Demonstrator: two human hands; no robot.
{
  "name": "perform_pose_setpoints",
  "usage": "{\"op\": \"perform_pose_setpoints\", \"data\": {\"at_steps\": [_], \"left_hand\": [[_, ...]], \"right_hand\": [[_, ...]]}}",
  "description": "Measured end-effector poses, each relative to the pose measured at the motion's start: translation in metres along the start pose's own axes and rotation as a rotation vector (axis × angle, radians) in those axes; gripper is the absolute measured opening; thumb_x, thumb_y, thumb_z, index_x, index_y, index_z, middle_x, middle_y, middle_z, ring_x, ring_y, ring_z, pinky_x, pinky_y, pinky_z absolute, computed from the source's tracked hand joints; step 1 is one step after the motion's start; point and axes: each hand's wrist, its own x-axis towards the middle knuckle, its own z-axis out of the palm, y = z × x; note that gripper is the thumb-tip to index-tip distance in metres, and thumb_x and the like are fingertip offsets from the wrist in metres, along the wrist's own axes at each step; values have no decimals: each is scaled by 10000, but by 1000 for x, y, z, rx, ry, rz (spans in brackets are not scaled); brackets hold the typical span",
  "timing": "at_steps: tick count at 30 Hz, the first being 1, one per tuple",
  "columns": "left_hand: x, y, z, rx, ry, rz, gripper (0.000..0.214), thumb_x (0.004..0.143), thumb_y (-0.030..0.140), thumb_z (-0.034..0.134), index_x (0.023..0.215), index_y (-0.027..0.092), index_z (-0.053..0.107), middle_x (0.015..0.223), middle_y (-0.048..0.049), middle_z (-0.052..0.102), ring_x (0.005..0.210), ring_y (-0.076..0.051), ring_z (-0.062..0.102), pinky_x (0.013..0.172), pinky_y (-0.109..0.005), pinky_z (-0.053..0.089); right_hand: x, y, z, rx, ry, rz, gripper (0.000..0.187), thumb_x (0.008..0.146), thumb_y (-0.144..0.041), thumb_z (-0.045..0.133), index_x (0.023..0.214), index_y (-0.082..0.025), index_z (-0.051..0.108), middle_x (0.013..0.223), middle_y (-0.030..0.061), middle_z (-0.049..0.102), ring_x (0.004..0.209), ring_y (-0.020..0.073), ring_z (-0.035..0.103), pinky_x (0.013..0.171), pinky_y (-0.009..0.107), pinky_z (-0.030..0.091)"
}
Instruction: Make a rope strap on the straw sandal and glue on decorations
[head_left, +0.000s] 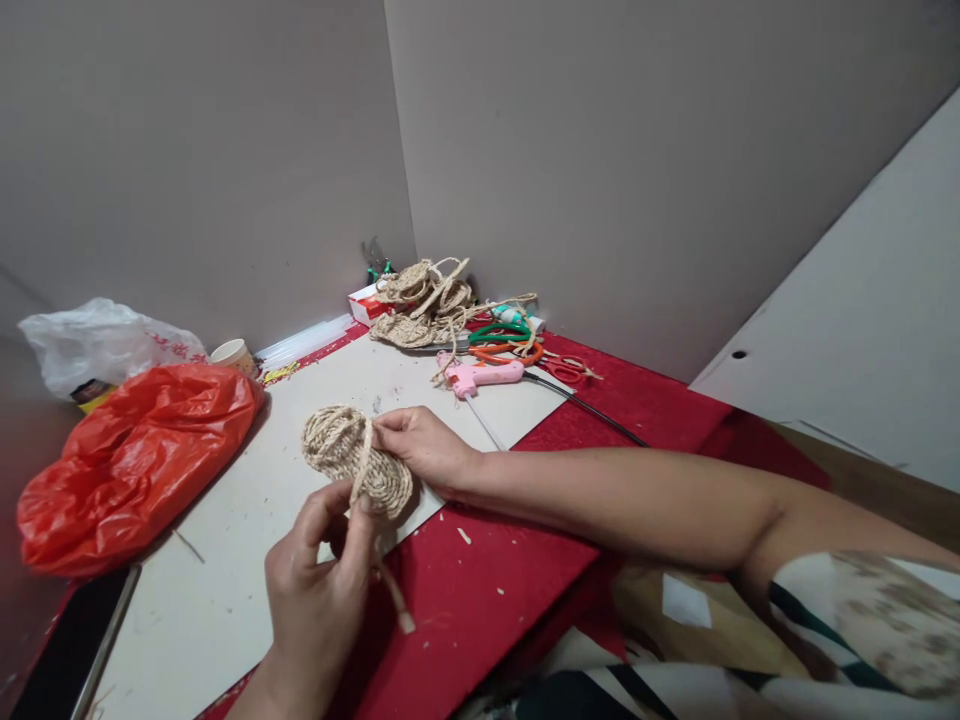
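Note:
A small sole-shaped straw slipper [390, 488], coiled from braided cord, is held over the edge of the white board. A strip of braided straw cord [362, 460] crosses its middle. With thumb and forefinger, my left hand [319, 560] pinches the near end of this strip at the slipper's side. My right hand [427, 450] grips the far side of the slipper where the strip meets it; its fingertips are partly hidden. A loose cord tail [397, 600] hangs below the slipper.
A pink glue gun [480, 376] lies behind my right hand, its black cable [592, 408] running right. Beyond are a straw braid pile [420, 310], green-handled scissors [499, 332] and red scissors [566, 368]. A red plastic bag [142, 460] and paper cup [233, 355] stand left.

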Motion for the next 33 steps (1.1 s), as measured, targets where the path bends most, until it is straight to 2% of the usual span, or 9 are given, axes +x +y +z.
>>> {"op": "perform_pose_setpoints", "data": {"at_steps": [3, 8, 18, 26, 33], "left_hand": [[3, -10, -8, 56, 81, 8, 158, 862, 209, 662, 1019, 196, 639, 804, 13, 699, 569, -62, 609, 590, -162, 497], [10, -22, -15, 161, 144, 79, 118, 841, 187, 682, 958, 189, 666, 732, 28, 674, 533, -61, 551, 558, -170, 460], [16, -29, -16, 184, 126, 203, 169, 828, 100, 674, 979, 176, 670, 864, -33, 703, 741, -120, 650, 732, -240, 511], [18, -25, -16, 217, 150, 286, 180, 819, 70, 673, 980, 150, 674, 870, -58, 722, 803, -137, 684, 791, -246, 520], [15, -30, -17, 228, 150, 292, 208, 809, 54, 680, 998, 141, 685, 890, -67, 739, 824, -135, 697, 826, -232, 517]], "right_hand": [[1, -2, -2, 30, 10, 6, 402, 598, -441, 836, 652, -109, 615, 586, -16, 559, 602, 96, 491, 607, 235, 383], [-2, -5, -1, 99, -9, 34, 426, 581, -456, 845, 660, -114, 604, 612, 0, 583, 613, 108, 516, 670, 269, 433], [-7, -5, 2, 217, -71, 104, 382, 603, -392, 847, 724, -95, 640, 663, 27, 631, 627, 117, 568, 733, 308, 462], [-10, -7, 4, 241, -71, 100, 380, 572, -350, 865, 745, -80, 661, 660, 24, 636, 619, 111, 559, 728, 304, 462], [-10, -8, 5, 256, -77, 100, 358, 588, -344, 854, 732, -92, 645, 651, 14, 619, 612, 103, 542, 723, 297, 455]]}}
